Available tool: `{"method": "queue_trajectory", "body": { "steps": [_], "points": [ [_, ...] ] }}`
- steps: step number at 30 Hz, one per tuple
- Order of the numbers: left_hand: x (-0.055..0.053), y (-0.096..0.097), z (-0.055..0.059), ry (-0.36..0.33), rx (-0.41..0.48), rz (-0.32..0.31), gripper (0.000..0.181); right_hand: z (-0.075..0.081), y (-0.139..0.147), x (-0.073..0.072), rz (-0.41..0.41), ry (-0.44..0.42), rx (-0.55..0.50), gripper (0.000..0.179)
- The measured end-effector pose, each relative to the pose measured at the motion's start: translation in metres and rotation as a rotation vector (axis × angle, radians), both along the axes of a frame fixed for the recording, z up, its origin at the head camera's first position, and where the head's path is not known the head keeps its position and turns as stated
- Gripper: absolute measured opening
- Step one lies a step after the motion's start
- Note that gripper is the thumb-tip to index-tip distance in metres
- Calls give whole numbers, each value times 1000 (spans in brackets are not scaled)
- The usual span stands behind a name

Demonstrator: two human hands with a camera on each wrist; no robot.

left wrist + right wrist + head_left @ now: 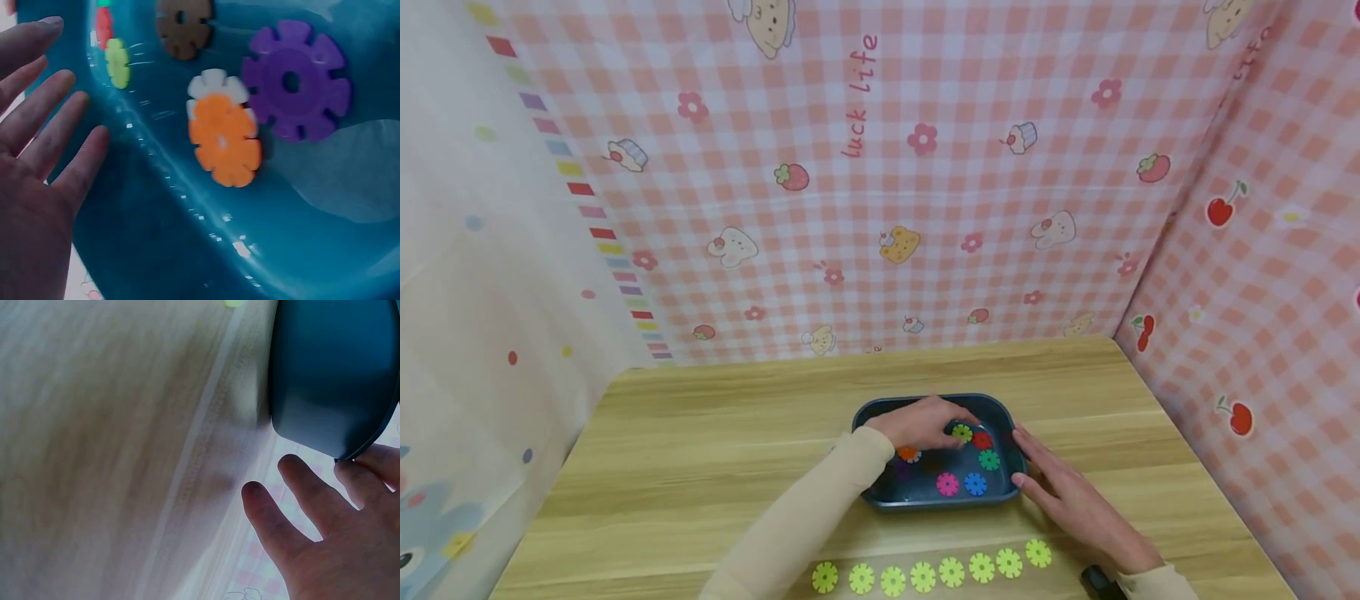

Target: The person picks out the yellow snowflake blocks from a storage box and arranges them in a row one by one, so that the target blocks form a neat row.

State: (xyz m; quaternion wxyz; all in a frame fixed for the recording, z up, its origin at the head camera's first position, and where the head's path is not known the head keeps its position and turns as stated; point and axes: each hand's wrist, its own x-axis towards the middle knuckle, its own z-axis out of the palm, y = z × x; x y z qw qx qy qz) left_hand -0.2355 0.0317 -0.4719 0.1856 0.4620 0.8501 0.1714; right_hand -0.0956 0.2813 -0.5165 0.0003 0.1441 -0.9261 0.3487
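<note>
A dark blue tray (936,505) holds several notched plastic discs. My left hand (925,423) reaches over it, fingers fairly straight, close to a yellow-green disc (962,433); the left wrist view shows nothing held in the visible fingers. Nearby lie a red disc (982,440), a green disc (988,460), a blue disc (975,484) and a pink disc (947,484). An orange disc (228,147) overlaps a white disc (212,83), beside a purple disc (312,81) and a brown disc (185,28). My right hand (1067,492) touches the tray's right end with spread fingers.
Along the table's (722,467) near side runs a row of several yellow-green discs (922,577). A pink checked cloth (865,208) hangs behind, and more cloth hangs at both sides. A black strap (1101,582) sits by the right wrist.
</note>
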Motion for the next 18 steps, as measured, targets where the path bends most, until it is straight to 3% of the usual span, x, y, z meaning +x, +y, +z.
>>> {"method": "queue_trajectory", "body": {
  "steps": [9, 18],
  "points": [
    [-1, -2, -17, 23, -53, 23, 44, 1, -1, 0, -1, -31, -12, 64],
    [1, -4, -21, 57, -62, 38, 40, 1, -1, 0, -8, -45, -21, 65]
  ]
}}
